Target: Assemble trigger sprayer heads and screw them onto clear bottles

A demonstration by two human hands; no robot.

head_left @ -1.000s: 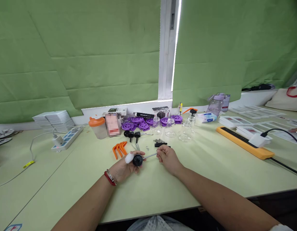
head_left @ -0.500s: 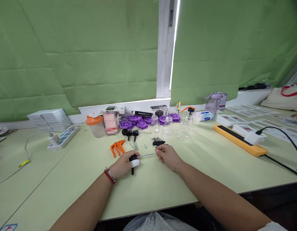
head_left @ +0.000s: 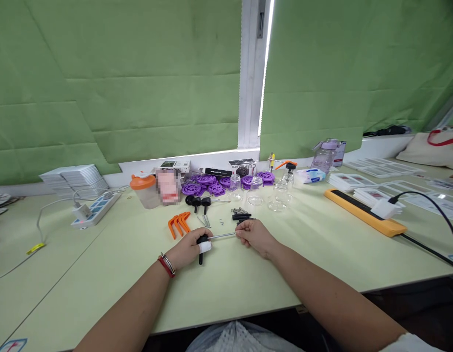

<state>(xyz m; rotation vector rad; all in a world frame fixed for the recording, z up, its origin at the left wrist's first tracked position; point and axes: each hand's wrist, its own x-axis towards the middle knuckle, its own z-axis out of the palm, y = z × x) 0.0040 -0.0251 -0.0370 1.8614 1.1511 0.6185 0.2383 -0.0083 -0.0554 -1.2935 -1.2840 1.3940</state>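
Note:
My left hand [head_left: 190, 247], with white tape on its thumb, is closed around a black plastic piece [head_left: 200, 259] that has a thin metal rod [head_left: 222, 235]. The rod points right, toward my right hand [head_left: 254, 237]. That hand is pinched at the rod's free end; anything small between its fingertips is hidden. Beyond the hands lie orange bent handles [head_left: 179, 223], metal screws [head_left: 206, 221], tiny metal pieces [head_left: 221, 222], springs [head_left: 240, 210] and black tubes [head_left: 241, 216]. Farther back are black knob-like parts with rods [head_left: 206, 202].
Purple wheel-shaped parts [head_left: 206, 183] and clear glass-like vessels [head_left: 256, 193] stand at the back. An orange-lidded cup [head_left: 143, 190] and a white power strip [head_left: 96, 210] are left. An orange power strip [head_left: 366, 212] lies right, and another person's hand shows at the far right edge.
My right hand has shifted very slightly left, so its fingertips meet the rod's end. My left hand keeps its hold on the black piece.

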